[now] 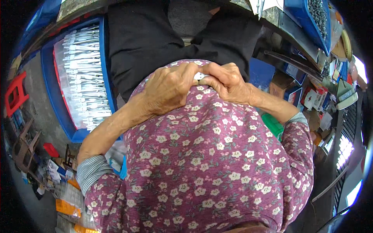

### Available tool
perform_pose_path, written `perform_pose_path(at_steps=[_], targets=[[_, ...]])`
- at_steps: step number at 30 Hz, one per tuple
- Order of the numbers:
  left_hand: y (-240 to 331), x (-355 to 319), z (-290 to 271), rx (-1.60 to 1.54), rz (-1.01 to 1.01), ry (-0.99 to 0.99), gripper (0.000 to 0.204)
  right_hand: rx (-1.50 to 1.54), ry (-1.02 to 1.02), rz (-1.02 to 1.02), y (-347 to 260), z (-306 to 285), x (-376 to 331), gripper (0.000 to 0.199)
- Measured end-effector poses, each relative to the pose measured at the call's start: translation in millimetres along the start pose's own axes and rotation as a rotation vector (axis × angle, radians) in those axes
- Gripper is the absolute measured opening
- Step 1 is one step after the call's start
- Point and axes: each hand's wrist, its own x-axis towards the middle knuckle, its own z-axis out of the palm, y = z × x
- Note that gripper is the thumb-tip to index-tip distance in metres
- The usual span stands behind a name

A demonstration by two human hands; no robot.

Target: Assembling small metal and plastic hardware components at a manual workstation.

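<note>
Both of my hands meet in front of the purple floral top, just above my lap. My left hand [168,84] is closed, its fingertips pressed against a small white piece [199,76] with a dark dot on it. From the other side my right hand [229,80] pinches the same piece between thumb and bent forefinger. Most of that piece is hidden by the fingers, so its full shape does not show. Left of my legs, a blue crate [58,101] holds many thin white-and-metal parts [85,73] in rows on a clear plastic sheet.
At the upper right, a blue bin [307,23] of small dark parts sits at the bench edge. A red plastic stool [16,94] stands far left. Orange-and-clear boxes [68,207] lie at the lower left. Cartons and mixed items crowd the right side, near a metal railing [342,167].
</note>
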Motion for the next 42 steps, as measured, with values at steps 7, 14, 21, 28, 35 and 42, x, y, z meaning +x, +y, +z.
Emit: perform_pose_path(at_steps=[7, 14, 21, 28, 35, 42], targets=[[2.7, 0.6, -1.9, 0.008, -0.003, 0.053, 0.013, -0.076, 0.022, 0.031, 0.6, 0.0, 0.2, 0.019], [-1.0, 0.9, -2.7, 0.036, 0.03, 0.045, 0.014, 0.004, 0.048, 0.008, 1.0, -0.6, 2.0, 0.018], [-3.9, 1.7, -2.5, 0.084, 0.118, 0.034, 0.014, 0.029, -0.003, 0.032, 2.1, -3.6, -2.0, 0.019], [-5.2, 2.3, -1.3, 0.089, 0.167, 0.063, 0.014, 0.068, 0.04, -0.009, 4.8, -1.6, -2.7, 0.019], [-3.9, 10.6, -7.0, 0.09, 0.177, 0.071, 0.013, 0.054, 0.028, 0.014, 2.7, -9.5, -0.1, 0.016], [-9.7, 18.7, -11.6, 0.028, 0.107, 0.032, 0.011, 0.119, 0.016, 0.085, 5.1, -17.5, 10.7, 0.016]])
